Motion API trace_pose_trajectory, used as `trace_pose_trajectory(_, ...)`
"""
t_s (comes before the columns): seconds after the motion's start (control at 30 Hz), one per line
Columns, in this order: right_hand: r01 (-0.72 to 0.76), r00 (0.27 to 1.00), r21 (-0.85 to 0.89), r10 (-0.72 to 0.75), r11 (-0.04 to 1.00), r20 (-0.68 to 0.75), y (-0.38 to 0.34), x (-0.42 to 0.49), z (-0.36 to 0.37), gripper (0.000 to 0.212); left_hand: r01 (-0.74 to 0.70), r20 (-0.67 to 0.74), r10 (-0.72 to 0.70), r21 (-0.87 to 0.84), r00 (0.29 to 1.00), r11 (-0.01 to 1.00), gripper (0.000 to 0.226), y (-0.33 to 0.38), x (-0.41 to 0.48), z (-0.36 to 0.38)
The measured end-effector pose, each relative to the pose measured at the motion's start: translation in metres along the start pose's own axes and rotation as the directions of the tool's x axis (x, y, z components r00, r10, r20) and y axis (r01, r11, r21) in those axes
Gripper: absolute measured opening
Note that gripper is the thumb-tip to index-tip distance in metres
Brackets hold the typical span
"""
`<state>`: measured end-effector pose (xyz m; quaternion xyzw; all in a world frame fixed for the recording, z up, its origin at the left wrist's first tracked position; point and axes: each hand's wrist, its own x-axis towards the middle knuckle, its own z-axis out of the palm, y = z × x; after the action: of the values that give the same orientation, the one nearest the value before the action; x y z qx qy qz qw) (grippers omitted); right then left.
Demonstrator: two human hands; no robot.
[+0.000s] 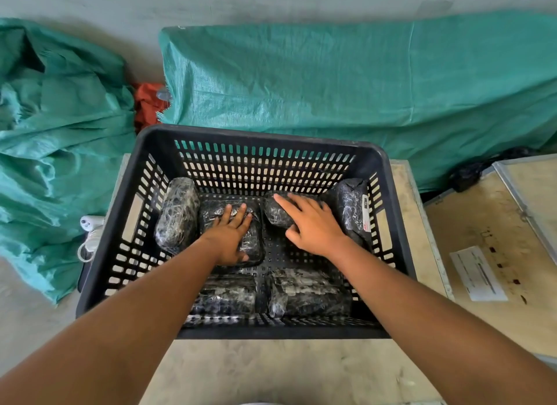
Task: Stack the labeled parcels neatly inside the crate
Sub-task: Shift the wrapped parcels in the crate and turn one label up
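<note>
A black slotted crate (pixel 265 139) sits on a wooden box top. Several black plastic-wrapped parcels lie inside it. My left hand (pixel 230 237) rests flat, fingers spread, on a flat parcel (pixel 254 245) left of the crate's middle. My right hand (pixel 310 226) lies over a rounded parcel (pixel 277 213) near the back wall, fingers draped on it. One parcel (pixel 177 214) leans on the left wall. Another parcel (pixel 352 205), with a white label, leans on the right wall. Two more parcels (pixel 304 293) lie along the front wall.
Green woven tarps (pixel 331 82) cover things behind and to the left of the crate. A second wooden box (pixel 488 232) with a paper label stands to the right. A white object with a cord (pixel 90 223) lies at the crate's left side. Grey floor is at lower left.
</note>
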<state>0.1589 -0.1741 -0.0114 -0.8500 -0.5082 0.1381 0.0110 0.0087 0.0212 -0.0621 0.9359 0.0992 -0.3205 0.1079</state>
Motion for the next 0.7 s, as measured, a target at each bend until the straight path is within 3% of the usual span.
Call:
trace_pose_trajectory(0.13,-0.039,0.998,-0.126,0.032,0.991,-0.059,-0.005,-0.006,0.010,0.082,-0.013,-0.008,0.013,0.002,1.000,1.000,0.111,-0.001,0.000,0.002)
trace_pose_trajectory(0.23,-0.043,0.999,-0.171,0.044,0.984,0.001,-0.003,-0.005,0.011,0.109,-0.019,-0.024,0.019,-0.014,1.000,1.000,0.111,-0.002,-0.001,0.002)
trace_pose_trajectory(0.3,-0.104,0.993,-0.066,0.100,0.992,-0.054,-0.001,-0.004,0.011,0.110,-0.023,-0.036,0.022,-0.034,0.999,0.999,0.111,-0.003,-0.003,0.001)
trace_pose_trajectory(0.4,-0.108,0.974,0.225,0.148,0.968,-0.170,0.011,0.002,0.000,0.085,-0.018,-0.112,0.006,-0.106,0.994,0.994,0.112,-0.002,-0.007,-0.003)
trace_pose_trajectory(0.5,-0.112,0.944,0.504,0.249,0.857,-0.215,0.022,0.007,-0.018,0.068,-0.013,-0.253,-0.084,-0.358,0.964,0.934,0.112,0.006,-0.006,-0.018)
trace_pose_trajectory(0.6,-0.123,0.923,0.635,0.322,0.763,-0.209,0.027,0.009,-0.027,0.064,-0.202,-0.426,-0.061,-0.544,0.903,0.814,0.109,0.015,-0.004,-0.039)
trace_pose_trajectory(0.7,-0.116,0.925,0.747,0.344,0.654,-0.158,0.033,0.008,-0.030,0.057,-0.428,-0.545,0.121,-0.481,0.829,0.765,0.104,0.019,-0.004,-0.055)
